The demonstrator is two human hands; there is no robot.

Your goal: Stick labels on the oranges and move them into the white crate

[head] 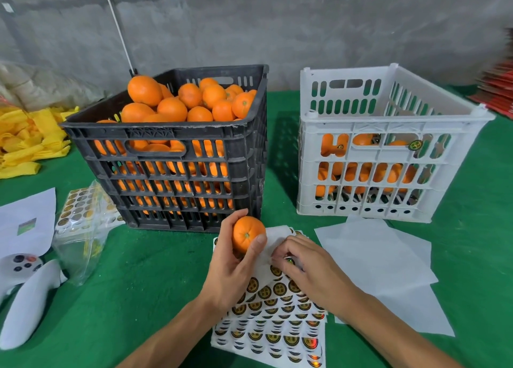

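My left hand (233, 270) grips an orange (248, 233) just before the black crate (172, 156). My right hand (308, 267) pinches a label (288, 261) on the sticker sheets (277, 320); the white crate (383, 156) stands right.

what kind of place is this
Probably a fruit packing workbench: a black crate heaped with oranges, a white crate part-filled with labelled ones, and label sheets on green cloth against a bare concrete wall.
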